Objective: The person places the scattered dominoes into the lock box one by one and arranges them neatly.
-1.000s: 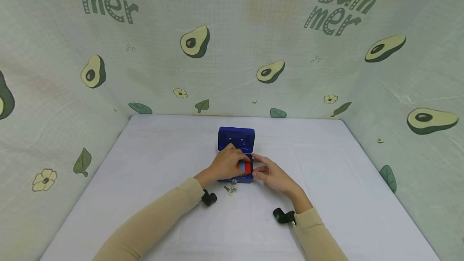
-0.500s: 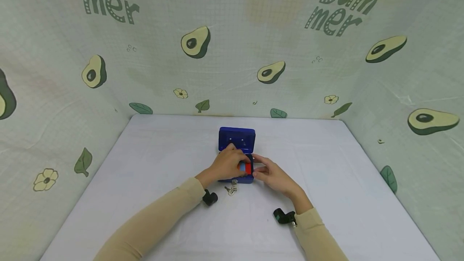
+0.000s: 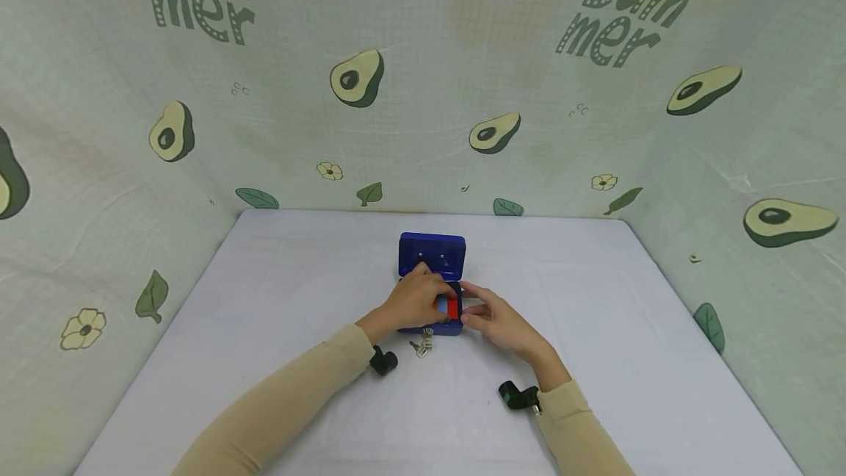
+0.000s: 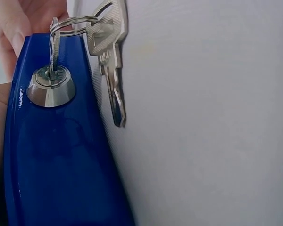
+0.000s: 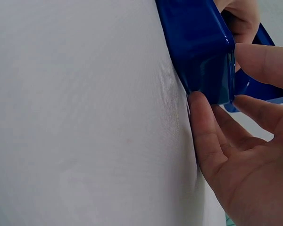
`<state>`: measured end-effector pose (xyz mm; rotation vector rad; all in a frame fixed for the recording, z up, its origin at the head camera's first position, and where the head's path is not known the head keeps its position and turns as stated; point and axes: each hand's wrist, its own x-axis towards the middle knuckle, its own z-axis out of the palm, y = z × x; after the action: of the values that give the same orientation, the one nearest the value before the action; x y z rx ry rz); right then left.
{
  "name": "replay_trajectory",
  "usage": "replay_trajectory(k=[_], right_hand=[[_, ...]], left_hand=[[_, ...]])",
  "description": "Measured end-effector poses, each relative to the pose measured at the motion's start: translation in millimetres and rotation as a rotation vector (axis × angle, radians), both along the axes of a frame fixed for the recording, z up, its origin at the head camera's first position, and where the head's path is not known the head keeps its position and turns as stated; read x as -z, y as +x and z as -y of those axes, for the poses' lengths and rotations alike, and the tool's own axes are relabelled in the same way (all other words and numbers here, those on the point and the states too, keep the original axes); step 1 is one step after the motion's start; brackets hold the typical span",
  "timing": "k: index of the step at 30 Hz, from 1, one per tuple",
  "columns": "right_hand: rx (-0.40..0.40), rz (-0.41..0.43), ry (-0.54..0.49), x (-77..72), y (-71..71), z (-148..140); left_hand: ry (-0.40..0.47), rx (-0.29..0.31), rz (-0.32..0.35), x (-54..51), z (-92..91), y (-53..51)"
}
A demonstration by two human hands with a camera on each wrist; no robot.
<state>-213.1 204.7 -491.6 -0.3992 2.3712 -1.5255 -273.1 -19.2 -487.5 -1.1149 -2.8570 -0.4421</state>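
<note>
A small blue metal cash box (image 3: 452, 328) stands on the table with its lid (image 3: 432, 254) raised. My left hand (image 3: 415, 300) reaches into it from above. Its thumb and index finger close around a row of light blue and red pieces (image 3: 452, 307) with a bit of orange; their kind is hard to tell. At the box's right end, my right hand (image 3: 499, 322) rests extended fingertips against the wall and corners. The right wrist view shows those fingertips (image 5: 201, 106) low on the box. A key (image 4: 55, 52) sits in the front lock (image 4: 51, 87), a second key (image 4: 114, 70) hanging from its ring.
A white cloth covers the table (image 3: 317, 255), and a printed curtain (image 3: 423, 79) surrounds it at the back and sides. Black wrist cameras (image 3: 383, 361) are worn at both sleeves. The hanging key lies close to the box's front.
</note>
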Motion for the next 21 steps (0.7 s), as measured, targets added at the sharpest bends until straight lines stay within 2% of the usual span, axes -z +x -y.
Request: replay_trajectory(k=[12,21], right_hand=[[-0.005,0.0,-0.011,0.3,-3.0,1.9],[0.011,0.005,0.035,-2.5,-0.8,-0.9]], left_hand=[[0.055,0.009,0.043,-7.4,14.9,0.4],[0.117,-0.055,0.07,-23.5,40.0,4.2]])
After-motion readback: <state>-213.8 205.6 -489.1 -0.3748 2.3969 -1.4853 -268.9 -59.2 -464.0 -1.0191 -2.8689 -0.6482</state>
